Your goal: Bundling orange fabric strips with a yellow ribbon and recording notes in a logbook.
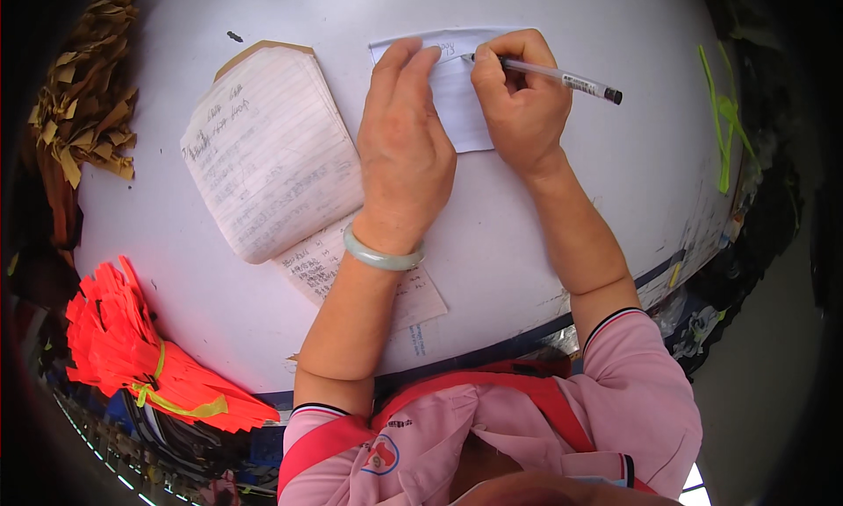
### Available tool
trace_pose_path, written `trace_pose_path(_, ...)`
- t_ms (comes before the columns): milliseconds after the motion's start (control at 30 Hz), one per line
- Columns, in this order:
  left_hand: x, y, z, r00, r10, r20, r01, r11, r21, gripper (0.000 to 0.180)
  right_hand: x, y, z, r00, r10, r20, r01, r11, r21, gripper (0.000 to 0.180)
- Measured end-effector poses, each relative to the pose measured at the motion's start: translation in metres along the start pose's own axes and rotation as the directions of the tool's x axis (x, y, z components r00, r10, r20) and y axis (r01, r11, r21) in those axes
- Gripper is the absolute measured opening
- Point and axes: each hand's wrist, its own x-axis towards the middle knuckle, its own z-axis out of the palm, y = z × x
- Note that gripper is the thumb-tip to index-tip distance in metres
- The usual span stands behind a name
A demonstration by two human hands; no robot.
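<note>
Overhead view of a white bench with a curved front edge. A small white paper slip lies near the far middle, faint handwriting along its top edge. To its left a lined notebook with a brown backing lies open and tilted, covered in handwriting; a further written sheet pokes out from under its near corner. A bundle of bright orange-red tags tied with yellow-green ribbon hangs over the near left edge; brown paper strips are heaped at far left, and green ribbon trails at right. The left hand, a pale green bangle on its wrist, rests flat and relaxed, fingers extended, pressing the slip's left part. The right hand is curled around a clear pen, its tip on the slip's upper edge. Pink sleeves show below
</note>
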Motion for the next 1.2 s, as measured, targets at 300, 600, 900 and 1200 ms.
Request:
trace_pose_path(300,-0.0003,0.002,-0.0013,1.0,-0.01,-0.015,0.01,0.999,0.03,0.03,0.0019,0.0027,0.0022,0.997,0.074,0.033,-0.08,0.968,0.237,0.01)
trace_pose_path(600,0.0001,0.0001,0.0006,1.0,0.012,-0.024,-0.011,0.999,0.034,0.029,0.0026,0.0052,0.0024,0.998,0.054,0.042,-0.062,0.972,0.227,0.009)
trace_pose_path(900,-0.0002,-0.0002,0.0011,1.0,-0.007,-0.018,0.008,1.0,0.021,0.029,0.0033,0.0012,0.0028,0.995,0.076,0.067,-0.087,0.977,0.193,0.009)
trace_pose_path(1200,0.0009,-0.0005,0.0007,0.999,0.03,-0.012,-0.03,0.999,0.019,0.035,0.0035,0.0076,0.0021,0.998,0.046,0.031,-0.053,0.97,0.236,0.009)
